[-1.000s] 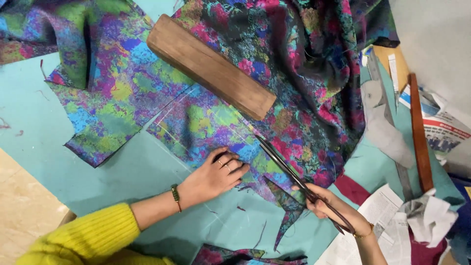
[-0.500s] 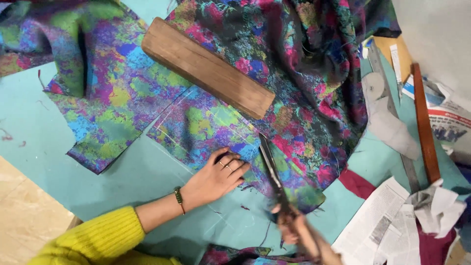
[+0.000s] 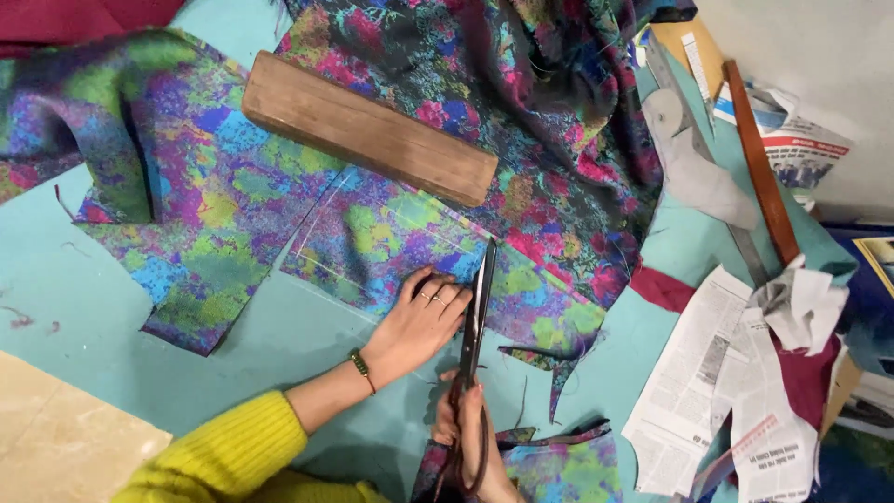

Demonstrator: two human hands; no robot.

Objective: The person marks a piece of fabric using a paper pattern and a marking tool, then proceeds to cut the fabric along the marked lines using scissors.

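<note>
Scissors (image 3: 477, 307) swung upright; teal table (image 3: 121, 298) cluttered

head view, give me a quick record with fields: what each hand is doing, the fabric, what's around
left hand: left hand pressed flat on the multicoloured floral fabric
right hand: right hand grips long dark metal scissors, blades closed, pointing away along the fabric
weight: long brown wooden block lying on the fabric
surface: teal table
right side: sheets of newspaper, brown wooden ruler

wood block (image 3: 368, 128) on fabric (image 3: 372, 233) | scissors (image 3: 477, 317) right of left hand (image 3: 419, 321) | newspaper (image 3: 717, 391) far right
</note>
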